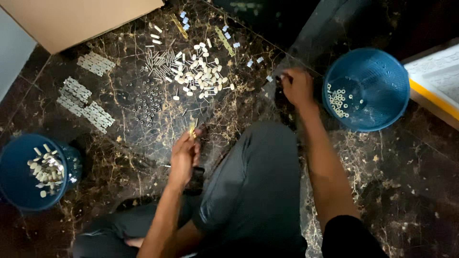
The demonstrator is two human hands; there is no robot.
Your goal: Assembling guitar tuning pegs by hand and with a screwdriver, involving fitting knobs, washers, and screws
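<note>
Holding white pieces, two blue baskets (367, 88) (28, 172) flank left hand (184, 155) pinching a gold strip (192, 130).

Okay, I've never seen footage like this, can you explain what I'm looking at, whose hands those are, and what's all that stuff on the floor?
This is one picture from a camera worn on a person's head, looking down at their own lap and hands as they sit on a dark marble floor. Their left hand pinches a small yellowish piece. Their right hand reaches out beside a light blue basket holding small white rings. On the floor lie a pile of white caps, small metal tubes and flat perforated strips. A dark blue basket holds more white pieces.
</note>
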